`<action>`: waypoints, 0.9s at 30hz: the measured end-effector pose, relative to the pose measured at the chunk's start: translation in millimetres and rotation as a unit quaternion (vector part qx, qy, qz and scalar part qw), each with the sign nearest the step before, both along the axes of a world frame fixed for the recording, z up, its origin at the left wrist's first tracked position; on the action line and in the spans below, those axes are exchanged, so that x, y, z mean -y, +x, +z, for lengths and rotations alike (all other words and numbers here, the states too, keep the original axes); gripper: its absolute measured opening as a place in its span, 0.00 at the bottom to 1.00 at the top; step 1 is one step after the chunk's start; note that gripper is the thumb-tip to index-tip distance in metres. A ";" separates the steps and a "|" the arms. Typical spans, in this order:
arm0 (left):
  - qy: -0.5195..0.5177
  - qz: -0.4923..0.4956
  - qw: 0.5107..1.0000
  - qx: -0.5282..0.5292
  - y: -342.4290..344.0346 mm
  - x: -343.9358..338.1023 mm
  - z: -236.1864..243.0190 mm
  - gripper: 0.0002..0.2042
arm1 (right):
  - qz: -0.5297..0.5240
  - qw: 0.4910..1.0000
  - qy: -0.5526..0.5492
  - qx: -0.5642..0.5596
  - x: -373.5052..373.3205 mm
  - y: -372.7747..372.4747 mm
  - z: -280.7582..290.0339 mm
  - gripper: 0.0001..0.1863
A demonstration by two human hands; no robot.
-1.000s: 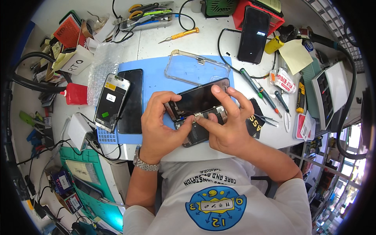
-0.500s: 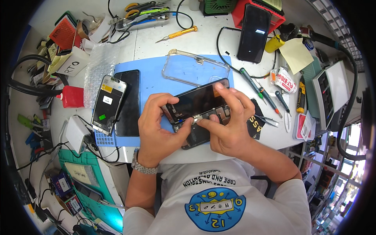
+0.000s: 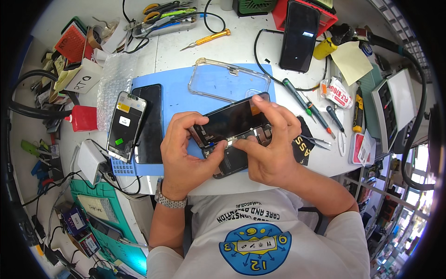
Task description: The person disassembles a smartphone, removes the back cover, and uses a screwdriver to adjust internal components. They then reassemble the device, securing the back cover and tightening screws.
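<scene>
A: Head view: what surrounds the work?

B: On the tabletop (image 3: 241, 46), a clear case (image 3: 230, 79) lies just beyond the hands, its near edge partly hidden; a dark phone (image 3: 149, 125) and loose screen (image 3: 125, 130) lie left, screwdrivers (image 3: 295, 95) right.

A: And the opened phone (image 3: 234, 162)?

B: Over the blue mat's (image 3: 179, 93) near edge, long axis slanting from lower left to upper right, display panel (image 3: 227, 122) on the far side. Grip: left hand (image 3: 183, 156) and right hand (image 3: 269, 156) hold it, thumbs near mid-length.
</scene>
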State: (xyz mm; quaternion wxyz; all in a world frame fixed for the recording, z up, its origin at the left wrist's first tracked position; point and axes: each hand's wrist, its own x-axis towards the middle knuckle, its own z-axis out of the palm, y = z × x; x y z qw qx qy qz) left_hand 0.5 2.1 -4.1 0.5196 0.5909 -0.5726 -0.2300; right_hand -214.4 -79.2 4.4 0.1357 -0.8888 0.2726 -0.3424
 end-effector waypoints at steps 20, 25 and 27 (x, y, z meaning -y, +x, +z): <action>0.001 0.003 1.000 -0.012 0.1 -2.0 0.4 0.31 | -0.007 0.985 -0.155 -0.070 -5.2 0.8 -5.4 0.19; -0.001 0.000 1.000 0.005 1.6 -1.3 0.0 0.31 | -0.015 0.980 -0.186 -0.063 -7.0 2.4 -9.1 0.18; -0.002 0.001 1.000 0.010 1.5 -1.5 -0.2 0.31 | -0.017 0.980 -0.189 -0.063 -8.0 3.5 -9.9 0.18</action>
